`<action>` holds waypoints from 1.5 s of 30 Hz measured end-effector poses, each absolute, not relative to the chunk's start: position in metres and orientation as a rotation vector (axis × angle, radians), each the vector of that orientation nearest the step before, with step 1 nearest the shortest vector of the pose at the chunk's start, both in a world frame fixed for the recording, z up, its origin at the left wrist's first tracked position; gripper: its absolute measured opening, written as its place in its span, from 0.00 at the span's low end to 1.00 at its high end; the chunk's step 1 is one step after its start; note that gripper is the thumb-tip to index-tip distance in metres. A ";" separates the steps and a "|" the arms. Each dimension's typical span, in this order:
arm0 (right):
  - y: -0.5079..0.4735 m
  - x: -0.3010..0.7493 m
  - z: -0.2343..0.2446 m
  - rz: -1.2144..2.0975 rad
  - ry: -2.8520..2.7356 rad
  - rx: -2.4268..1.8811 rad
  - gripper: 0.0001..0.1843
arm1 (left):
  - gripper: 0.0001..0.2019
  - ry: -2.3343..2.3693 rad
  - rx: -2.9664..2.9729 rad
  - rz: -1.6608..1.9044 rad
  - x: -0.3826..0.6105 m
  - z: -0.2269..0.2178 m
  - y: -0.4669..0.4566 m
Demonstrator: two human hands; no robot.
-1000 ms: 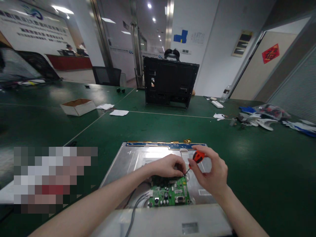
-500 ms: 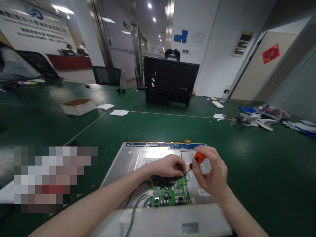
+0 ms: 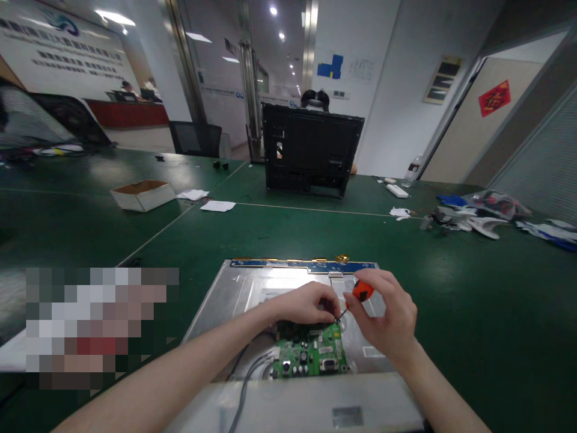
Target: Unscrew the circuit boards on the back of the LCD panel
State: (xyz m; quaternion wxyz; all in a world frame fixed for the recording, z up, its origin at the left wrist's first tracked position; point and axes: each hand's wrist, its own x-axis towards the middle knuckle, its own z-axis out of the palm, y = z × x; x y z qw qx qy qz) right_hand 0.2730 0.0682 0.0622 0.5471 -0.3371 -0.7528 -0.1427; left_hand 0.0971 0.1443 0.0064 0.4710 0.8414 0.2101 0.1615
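A silver metal panel back (image 3: 234, 291) lies flat on the green table in front of me, with a blue strip board (image 3: 288, 264) along its far edge. A green circuit board (image 3: 311, 356) sits on it near me. My right hand (image 3: 387, 316) is closed round a small orange-handled screwdriver (image 3: 360, 291), whose tip points down at the board's far right corner. My left hand (image 3: 304, 304) rests on the board's far edge, fingers curled and pinched beside the tip. Grey cables (image 3: 247, 379) leave the board's left side.
A black monitor shell (image 3: 311, 150) stands upright across the table, a person seated behind it. A shallow cardboard box (image 3: 142, 195) and papers (image 3: 217, 205) lie far left. Plastic parts and bags (image 3: 478, 213) sit far right. A blurred-out patch covers the near left.
My right hand has shifted slightly round the screwdriver handle, which now sits a little lower. My left hand and the board have stayed put.
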 end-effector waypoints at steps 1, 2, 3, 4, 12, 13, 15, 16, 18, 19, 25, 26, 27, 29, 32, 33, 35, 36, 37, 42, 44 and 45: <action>0.068 0.273 0.062 -0.348 -1.778 -0.804 0.19 | 0.09 0.517 2.063 0.395 0.097 0.006 0.144; 0.069 0.273 0.062 -0.356 -1.774 -0.810 0.19 | 0.08 0.517 2.066 0.393 0.097 0.007 0.144; 0.069 0.273 0.063 -0.362 -1.771 -0.816 0.20 | 0.08 0.519 2.070 0.391 0.097 0.007 0.144; 0.068 0.273 0.063 -0.365 -1.771 -0.821 0.21 | 0.08 0.519 2.075 0.391 0.097 0.007 0.144; 0.067 0.274 0.062 -0.351 -1.808 -0.836 0.23 | 0.08 0.506 2.080 0.364 0.098 0.006 0.146; 0.067 0.274 0.062 -0.340 -1.813 -0.831 0.23 | 0.07 0.504 2.084 0.364 0.098 0.006 0.146; 0.067 0.274 0.062 -0.325 -1.812 -0.818 0.21 | 0.07 0.504 2.088 0.368 0.098 0.006 0.146; 0.067 0.274 0.062 -0.323 -1.810 -0.813 0.21 | 0.07 0.504 2.087 0.371 0.097 0.006 0.146; 0.068 0.274 0.061 -0.328 -1.800 -0.805 0.19 | 0.08 0.506 2.084 0.380 0.097 0.007 0.145; 0.068 0.274 0.061 -0.334 -1.795 -0.800 0.19 | 0.08 0.507 2.082 0.385 0.097 0.007 0.145; 0.069 0.274 0.059 -0.366 -1.776 -0.819 0.20 | 0.07 0.520 2.066 0.392 0.097 0.007 0.144; 0.070 0.274 0.059 -0.367 -1.776 -0.823 0.21 | 0.08 0.522 2.069 0.389 0.098 0.008 0.144; 0.070 0.274 0.059 -0.370 -1.777 -0.827 0.21 | 0.08 0.524 2.070 0.387 0.098 0.008 0.145; 0.070 0.274 0.059 -0.375 -1.781 -0.835 0.23 | 0.08 0.525 2.063 0.388 0.098 0.008 0.145; 0.069 0.274 0.059 -0.363 -1.785 -0.834 0.23 | 0.08 0.512 2.054 0.388 0.098 0.008 0.144; 0.069 0.274 0.059 -0.350 -1.788 -0.826 0.22 | 0.08 0.507 2.054 0.383 0.098 0.008 0.144; 0.068 0.274 0.059 -0.322 -1.794 -0.810 0.22 | 0.08 0.509 2.058 0.374 0.097 0.009 0.144; 0.068 0.274 0.059 -0.313 -1.796 -0.805 0.21 | 0.08 0.513 2.058 0.372 0.097 0.009 0.144; 0.068 0.274 0.059 -0.306 -1.798 -0.802 0.21 | 0.08 0.514 2.059 0.373 0.097 0.009 0.143; 0.069 0.274 0.059 -0.318 -1.790 -0.789 0.20 | 0.09 0.524 2.046 0.391 0.097 0.010 0.143; 0.069 0.274 0.059 -0.335 -1.785 -0.798 0.21 | 0.08 0.532 2.045 0.394 0.098 0.011 0.142; 0.069 0.274 0.059 -0.341 -1.783 -0.804 0.21 | 0.08 0.533 2.052 0.394 0.098 0.012 0.142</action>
